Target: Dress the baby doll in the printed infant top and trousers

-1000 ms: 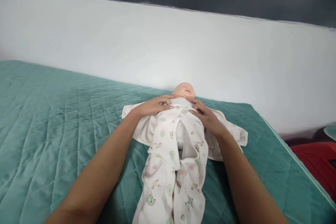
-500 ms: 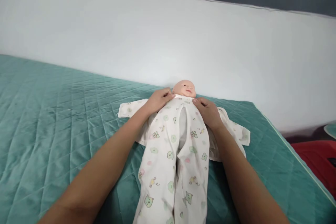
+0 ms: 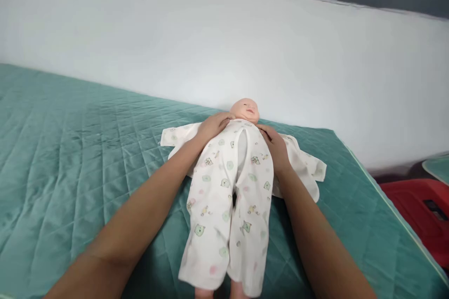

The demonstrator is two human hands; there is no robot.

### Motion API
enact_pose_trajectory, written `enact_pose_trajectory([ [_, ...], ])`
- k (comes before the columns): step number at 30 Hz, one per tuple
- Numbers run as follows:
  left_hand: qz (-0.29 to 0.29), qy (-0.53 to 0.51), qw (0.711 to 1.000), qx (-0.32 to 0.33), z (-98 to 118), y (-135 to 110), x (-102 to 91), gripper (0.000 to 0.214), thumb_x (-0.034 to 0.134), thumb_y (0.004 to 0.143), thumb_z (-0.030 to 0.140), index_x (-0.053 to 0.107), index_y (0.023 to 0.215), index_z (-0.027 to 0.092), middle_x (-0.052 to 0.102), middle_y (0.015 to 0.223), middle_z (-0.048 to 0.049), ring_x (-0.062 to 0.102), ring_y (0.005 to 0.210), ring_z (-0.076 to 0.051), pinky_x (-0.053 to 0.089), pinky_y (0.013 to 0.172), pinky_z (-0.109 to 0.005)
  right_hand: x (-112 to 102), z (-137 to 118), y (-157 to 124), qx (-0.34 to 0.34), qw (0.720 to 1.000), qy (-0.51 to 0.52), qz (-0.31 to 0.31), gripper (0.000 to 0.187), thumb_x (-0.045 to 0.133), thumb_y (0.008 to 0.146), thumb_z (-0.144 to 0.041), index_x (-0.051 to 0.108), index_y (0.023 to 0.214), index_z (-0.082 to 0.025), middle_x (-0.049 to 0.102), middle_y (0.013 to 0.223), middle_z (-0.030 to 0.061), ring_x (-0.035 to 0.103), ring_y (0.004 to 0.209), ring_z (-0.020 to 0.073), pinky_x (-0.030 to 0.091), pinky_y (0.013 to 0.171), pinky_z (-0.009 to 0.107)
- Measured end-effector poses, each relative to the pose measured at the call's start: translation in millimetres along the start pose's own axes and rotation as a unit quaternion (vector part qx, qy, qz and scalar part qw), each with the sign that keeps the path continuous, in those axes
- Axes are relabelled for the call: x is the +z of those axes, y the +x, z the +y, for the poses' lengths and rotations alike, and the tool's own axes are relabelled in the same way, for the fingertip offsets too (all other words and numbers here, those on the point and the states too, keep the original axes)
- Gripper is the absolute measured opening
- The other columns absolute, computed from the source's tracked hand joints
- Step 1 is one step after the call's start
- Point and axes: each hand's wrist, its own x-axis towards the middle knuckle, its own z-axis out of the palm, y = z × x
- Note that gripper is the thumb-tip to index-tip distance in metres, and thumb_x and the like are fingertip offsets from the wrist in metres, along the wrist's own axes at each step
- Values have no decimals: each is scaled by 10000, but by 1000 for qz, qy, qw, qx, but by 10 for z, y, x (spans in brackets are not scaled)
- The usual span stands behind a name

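A baby doll (image 3: pixel 245 109) lies on its back, head toward the wall and bare feet toward me. Patterned open-crotch baby pants (image 3: pixel 210 196) cover its legs and body, their top close under its chin. Beneath the doll a matching baby shirt (image 3: pixel 304 168) is spread, its sleeves out to both sides. My left hand (image 3: pixel 214 126) rests along the upper edge of the pants beside the doll's neck, fingers stretched out. On the other side my right hand (image 3: pixel 274 144) lies against the pants, fingers fairly straight; its palm side is hidden.
Everything lies on a green quilted bed cover (image 3: pixel 105 163). A white wall (image 3: pixel 175 42) rises behind the doll's head. Past the bed's right edge stands a red plastic stool or chair (image 3: pixel 417 215), with part of a pale green surface (image 3: pixel 438 166) behind it.
Both hands have gone from pinching the pants' top edge to lying flatter on it. The pant legs sit higher in view, and the doll's feet now show below the cuffs.
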Motion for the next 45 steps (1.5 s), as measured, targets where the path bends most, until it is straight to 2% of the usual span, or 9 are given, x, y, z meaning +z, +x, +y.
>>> enact_pose_trajectory([
  [6, 46, 75, 996, 21, -22, -517, -74, 417, 445, 962, 252, 642, 1330, 267, 630, 1413, -55, 551, 1313, -251, 390, 1155, -445, -80, -45, -455, 40, 999, 34, 8, 449, 571, 921, -425, 649, 1347, -308, 591, 1470, 4, 501, 1395, 265, 310, 1220, 493],
  [11, 90, 141, 986, -27, 115, -1173, -140, 379, 506, 934, 234, 662, 1274, 182, 533, 1500, -115, 381, 1456, -295, 320, 1215, -473, -153, -240, -1089, 90, 991, 76, 67, 479, 614, 909, -455, 638, 1357, -287, 589, 1471, 32, 514, 1389, 271, 334, 1216, 515],
  [15, 155, 115, 977, -89, 497, -1937, -228, 310, 471, 942, 205, 680, 1170, 182, 637, 1309, -115, 533, 1293, -266, 391, 1159, -481, -180, -595, -1805, -9, 997, 64, 37, 434, 661, 903, -374, 605, 1329, -312, 524, 1526, 48, 469, 1425, 274, 367, 1192, 544],
  [19, 112, 23, 987, -115, 983, -2734, -262, 221, 489, 964, 246, 646, 1119, 225, 654, 1169, -70, 617, 1129, -207, 496, 1022, -388, -101, -985, -2330, -127, 990, -44, -48, 369, 669, 892, -255, 586, 1249, -290, 555, 1448, 86, 433, 1433, 294, 355, 1182, 591],
  [22, 74, -11, 990, -117, 1242, -3093, -218, 192, 530, 955, 258, 610, 1130, 249, 640, 1166, -69, 616, 1116, -207, 500, 985, -378, -7, -1210, -2439, -141, 974, -130, -124, 335, 655, 876, -192, 575, 1190, -278, 662, 1223, 69, 521, 1319, 297, 312, 1186, 624],
  [30, 80, 61, 987, -128, 1438, -3105, -30, 133, 465, 904, 124, 536, 946, 228, 661, 1010, -42, 612, 949, -223, 476, 862, -407, 212, -1470, -2317, -136, 931, -294, -170, 203, 509, 851, -37, 600, 888, -215, 667, 964, 72, 594, 1040, 286, 296, 1176, 611],
  [36, 98, -8, 989, -109, 1533, -3216, -161, 132, 474, 888, 112, 489, 856, 239, 570, 903, -14, 577, 848, -183, 478, 755, -328, 88, -1529, -2417, -150, 949, -183, -209, 213, 507, 872, -21, 590, 880, -217, 656, 924, 20, 618, 942, 201, 344, 1179, 516],
  [41, 146, 58, 982, -103, 1589, -3446, -118, 164, 465, 898, 92, 516, 906, 247, 580, 930, -23, 583, 881, -192, 499, 767, -347, -156, -1520, -2548, -192, 943, -95, -255, 269, 473, 921, -36, 633, 989, -241, 668, 939, 19, 630, 972, 198, 397, 1152, 490],
  [45, 177, 120, 976, -34, 1775, -3420, -26, 292, 444, 884, 53, 561, 1059, 256, 606, 1106, -70, 587, 1068, -228, 517, 889, -406, -378, -1297, -2612, -113, 978, -8, -173, 246, 469, 967, -111, 634, 1057, -270, 677, 1085, 38, 639, 1055, 200, 524, 1008, 413],
])
